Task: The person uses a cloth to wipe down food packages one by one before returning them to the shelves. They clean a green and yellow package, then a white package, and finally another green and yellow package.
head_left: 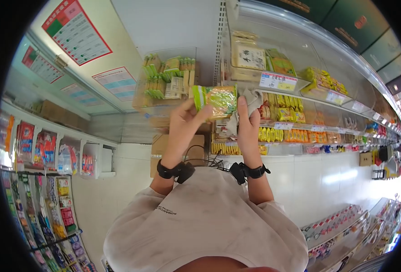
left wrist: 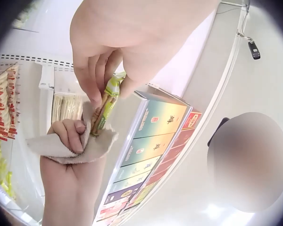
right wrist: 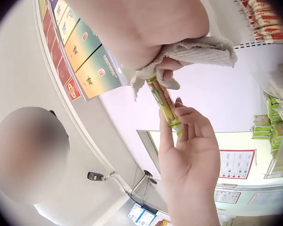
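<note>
A green-and-clear snack packet [head_left: 222, 100] is held up in front of the chest. At its left end my left hand [head_left: 188, 123] pinches it between thumb and fingers. My right hand [head_left: 249, 127] grips a grey cloth [head_left: 254, 99] at the packet's other end. In the left wrist view the packet [left wrist: 105, 106] shows edge-on, brown pieces inside, its lower end against the cloth [left wrist: 92, 149]. From the right wrist, the cloth [right wrist: 200, 52] hangs out of the right hand, and the left fingers [right wrist: 193, 117] hold the packet's far end [right wrist: 172, 115].
Behind the hands hangs a clear bin [head_left: 164, 97] of similar green packets. Shelves of yellow and orange snack packs [head_left: 291, 135] with price tags [head_left: 277, 82] run off to the right. A cardboard box [head_left: 162, 147] and dark cables [head_left: 207, 158] are below. Hanging goods [head_left: 46, 145] line the left.
</note>
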Tool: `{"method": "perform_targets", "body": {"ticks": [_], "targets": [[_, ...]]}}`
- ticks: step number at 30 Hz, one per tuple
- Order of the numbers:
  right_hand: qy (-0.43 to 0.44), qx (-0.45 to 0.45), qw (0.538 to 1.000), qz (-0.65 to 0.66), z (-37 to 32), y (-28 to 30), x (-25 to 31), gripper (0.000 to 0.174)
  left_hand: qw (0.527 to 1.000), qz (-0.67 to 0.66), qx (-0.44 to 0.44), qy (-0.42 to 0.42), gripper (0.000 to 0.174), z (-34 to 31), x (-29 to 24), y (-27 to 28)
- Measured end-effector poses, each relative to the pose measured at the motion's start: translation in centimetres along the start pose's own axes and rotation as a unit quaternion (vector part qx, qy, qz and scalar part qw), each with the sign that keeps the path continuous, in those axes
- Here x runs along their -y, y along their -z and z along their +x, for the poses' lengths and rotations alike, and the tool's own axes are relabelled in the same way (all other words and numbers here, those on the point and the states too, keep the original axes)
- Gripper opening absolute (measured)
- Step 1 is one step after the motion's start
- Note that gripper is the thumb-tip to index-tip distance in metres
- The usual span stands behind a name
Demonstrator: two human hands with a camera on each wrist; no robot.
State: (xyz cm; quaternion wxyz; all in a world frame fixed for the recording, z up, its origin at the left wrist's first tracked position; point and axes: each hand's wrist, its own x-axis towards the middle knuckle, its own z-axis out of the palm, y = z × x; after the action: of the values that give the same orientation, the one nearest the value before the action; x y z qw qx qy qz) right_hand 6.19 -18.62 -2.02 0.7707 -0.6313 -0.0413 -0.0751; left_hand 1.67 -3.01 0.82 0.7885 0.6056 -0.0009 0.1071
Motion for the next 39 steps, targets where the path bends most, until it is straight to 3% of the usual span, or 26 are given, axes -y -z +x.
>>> {"method": "perform_targets", "body": {"ticks": [2,3,6,7,10,13,16,22,25,29,32,33,36,39], "targets": [[-0.009,0.029,0.998,0.060,-0.5,-0.5,2.1,0.022,1.000,0.003,-0.029,-0.004,0.022,0.4,0.0,0.1],[0.049,0.035,0.998,0.029,-0.2,-0.5,1.4,0.021,0.999,0.007,-0.038,-0.007,0.022,0.5,0.4,0.3],[0.052,0.025,0.998,0.007,-0.1,0.2,1.0,0.021,0.998,0.017,-0.051,-0.012,0.021,0.5,0.6,0.3],[-0.010,0.019,0.999,0.025,-0.1,0.8,0.9,0.022,0.998,0.019,-0.052,-0.014,0.022,0.6,0.5,0.3],[-0.062,0.027,0.998,-0.015,0.0,1.1,1.9,0.022,0.998,0.033,-0.043,-0.019,0.023,0.7,0.3,0.4],[-0.004,0.061,0.998,0.013,-0.1,0.6,1.9,0.021,0.997,0.043,-0.054,-0.020,0.025,0.8,0.1,0.5],[-0.048,0.110,0.992,0.034,-0.4,1.3,1.6,0.020,0.997,0.043,-0.055,-0.021,0.027,0.9,-0.1,0.9],[0.005,0.097,0.995,0.030,-1.3,1.1,1.1,0.018,0.995,0.062,-0.062,-0.042,0.028,0.7,-0.4,1.1],[0.031,0.102,0.993,-0.049,-1.3,1.5,0.3,0.018,0.992,0.071,-0.057,-0.082,0.033,0.4,-0.8,0.6],[0.067,0.043,0.997,-0.007,-1.6,1.2,0.6,0.018,0.993,0.018,-0.051,-0.106,0.042,-0.1,-1.1,-0.7],[0.083,0.026,0.996,-0.036,-1.8,2.1,0.8,0.024,0.983,0.074,-0.109,-0.128,0.037,-0.3,-0.7,0.2],[0.039,-0.019,0.999,0.018,-1.8,2.2,1.8,0.027,0.984,0.080,-0.086,-0.131,0.037,-0.3,-0.7,0.6],[0.051,0.028,0.996,-0.070,-2.4,4.4,2.2,0.030,0.989,0.083,-0.027,-0.120,0.036,-0.4,-1.0,0.4],[-0.048,0.046,0.997,0.026,-3.8,3.9,2.1,0.032,0.993,0.083,0.018,-0.084,0.042,-0.9,-0.8,-1.9]]}}
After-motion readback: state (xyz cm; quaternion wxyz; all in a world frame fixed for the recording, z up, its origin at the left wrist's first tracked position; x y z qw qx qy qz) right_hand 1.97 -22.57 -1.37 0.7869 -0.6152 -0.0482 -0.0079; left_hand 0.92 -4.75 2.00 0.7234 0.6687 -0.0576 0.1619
